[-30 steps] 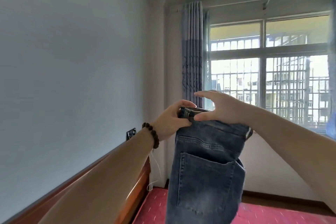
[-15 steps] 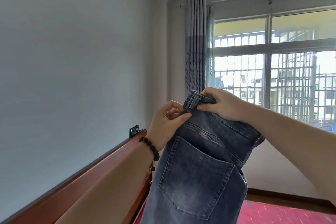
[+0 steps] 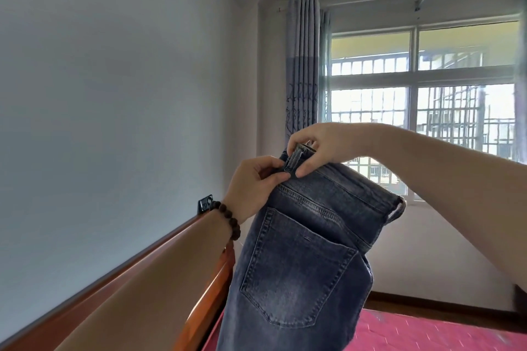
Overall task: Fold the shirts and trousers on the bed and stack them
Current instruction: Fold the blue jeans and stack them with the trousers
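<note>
The faded blue denim trousers [image 3: 302, 259] hang in the air in front of the person, above the pink quilted bed cover [image 3: 427, 333], back pocket facing the camera and the legs dropping out of view below. They appear doubled lengthwise, one half against the other, which is probably why they are lifted high: gravity pulls the legs straight and lets the seams line up before the cloth is laid down to be folded. The orange-brown wooden bed frame [image 3: 208, 293] runs along the wall at the left, just behind the denim. The right hand [image 3: 319, 145] comes over from above, thumb and fingers pinching the waistband end [image 3: 296, 157] so it bears the hanging weight. The left hand [image 3: 253, 185], with a dark wooden bead bracelet [image 3: 228, 216] at the wrist, pinches the same end from below, seemingly squaring the layers together there.
</note>
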{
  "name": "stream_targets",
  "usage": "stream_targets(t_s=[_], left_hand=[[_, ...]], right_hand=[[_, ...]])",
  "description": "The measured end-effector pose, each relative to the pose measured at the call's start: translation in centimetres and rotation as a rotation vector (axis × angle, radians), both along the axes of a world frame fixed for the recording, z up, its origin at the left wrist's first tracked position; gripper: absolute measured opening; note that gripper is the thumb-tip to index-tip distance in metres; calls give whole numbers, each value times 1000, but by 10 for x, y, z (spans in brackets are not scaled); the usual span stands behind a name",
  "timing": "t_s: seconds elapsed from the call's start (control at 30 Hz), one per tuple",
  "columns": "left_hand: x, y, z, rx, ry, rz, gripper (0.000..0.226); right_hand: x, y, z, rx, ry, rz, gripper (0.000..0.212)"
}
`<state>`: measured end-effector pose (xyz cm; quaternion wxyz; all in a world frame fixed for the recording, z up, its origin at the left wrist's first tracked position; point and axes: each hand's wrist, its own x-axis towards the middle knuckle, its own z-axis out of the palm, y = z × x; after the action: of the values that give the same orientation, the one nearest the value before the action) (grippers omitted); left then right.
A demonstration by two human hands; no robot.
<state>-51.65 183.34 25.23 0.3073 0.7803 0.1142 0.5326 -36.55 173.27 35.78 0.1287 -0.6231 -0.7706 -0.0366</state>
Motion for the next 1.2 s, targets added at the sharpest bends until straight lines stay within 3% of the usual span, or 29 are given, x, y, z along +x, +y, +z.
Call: stream_targets(t_s=[0.17,0.37,0.5,0.6,0.77,0.9,1.0,1.1,1.2], left_hand=[[-13,6,-14,-43,-69,33,7],[-33,13,-23,-7,74,9,10],[-46,17,-34,-74,-6,-8,8],[-61,27,-57,-139,43,-15,7],[-75,40,-95,-221,150,-98,35],[-76,43,-109,-233,51,-109,29],[-79,47,-120,-362,-88,-140,27],[-77,45,-129,-237,62,-22,13],[-65,39,-138,-164,263,12,30]], right_hand=[[-12,19,-15,95,108,44,22],[-32,31,-20,-136,103,74,32],[-41,43,-21,-15,109,105,23],[-42,46,-20,87,138,119,24],[-45,49,-11,113,135,131,23],[-49,53,-12,103,98,137,21],[-45,58,-13,156,85,119,23],[-40,62,-15,216,94,102,22],[-40,63,-18,252,97,97,23]])
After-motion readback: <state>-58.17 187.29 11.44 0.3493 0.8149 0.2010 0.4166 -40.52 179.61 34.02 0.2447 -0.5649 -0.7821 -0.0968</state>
